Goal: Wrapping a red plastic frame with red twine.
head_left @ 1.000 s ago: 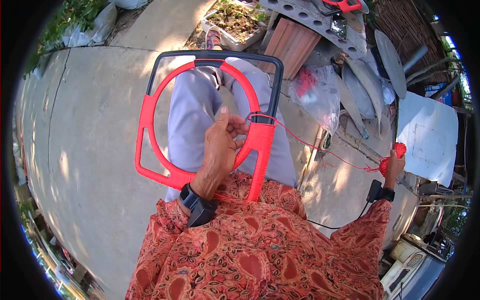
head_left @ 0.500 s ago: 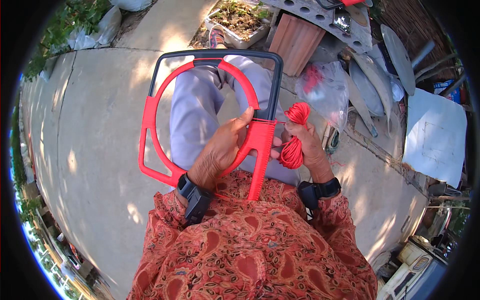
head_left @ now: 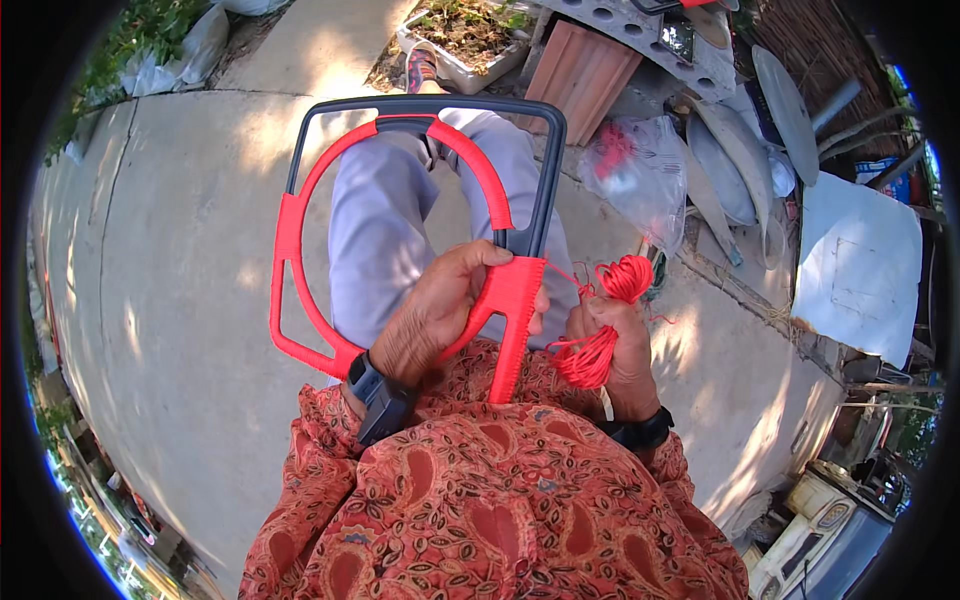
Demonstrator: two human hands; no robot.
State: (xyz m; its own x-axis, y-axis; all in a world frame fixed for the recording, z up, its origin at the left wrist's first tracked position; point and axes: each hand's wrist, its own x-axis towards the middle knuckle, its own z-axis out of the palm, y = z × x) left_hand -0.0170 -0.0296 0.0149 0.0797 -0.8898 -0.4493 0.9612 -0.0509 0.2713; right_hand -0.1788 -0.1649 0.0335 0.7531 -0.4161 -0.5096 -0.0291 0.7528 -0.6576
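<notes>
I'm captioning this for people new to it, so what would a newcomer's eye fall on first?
Probably the red-and-black frame near the centre, held in the left hand over the pale trousers. Next comes the bundle of red cord in the right hand, just right of the frame. The patterned reddish shirt also stands out, filling the bottom middle.

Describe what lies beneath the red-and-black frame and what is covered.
Beneath the frame, its openings show the person's pale trousers and the concrete floor. The wrapped bars and the left hand hide whatever lies directly under them.
</notes>
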